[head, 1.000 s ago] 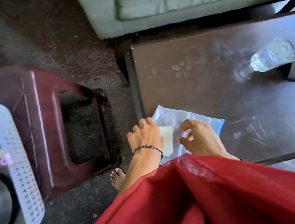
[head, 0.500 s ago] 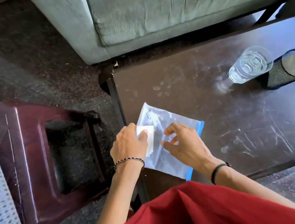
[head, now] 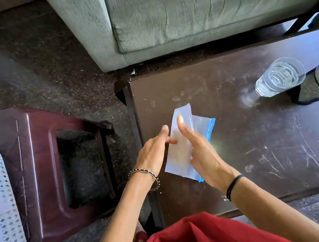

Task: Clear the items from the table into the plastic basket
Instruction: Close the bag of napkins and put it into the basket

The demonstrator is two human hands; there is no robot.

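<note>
Where it lay flat, zip bag (head: 181, 151) folded in grip of right hand (head: 202, 153), left hand (head: 153, 153) straight-fingered alongside

grey-green sofa (head: 197, 3), maroon stool (head: 40, 163)

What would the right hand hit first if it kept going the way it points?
Probably the sofa: the right hand, gripping the bag, points across the table toward it, though depth is unclear.

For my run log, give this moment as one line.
left hand touches zip bag | right hand grips it | table: glass, mesh holder | basket far left
</note>
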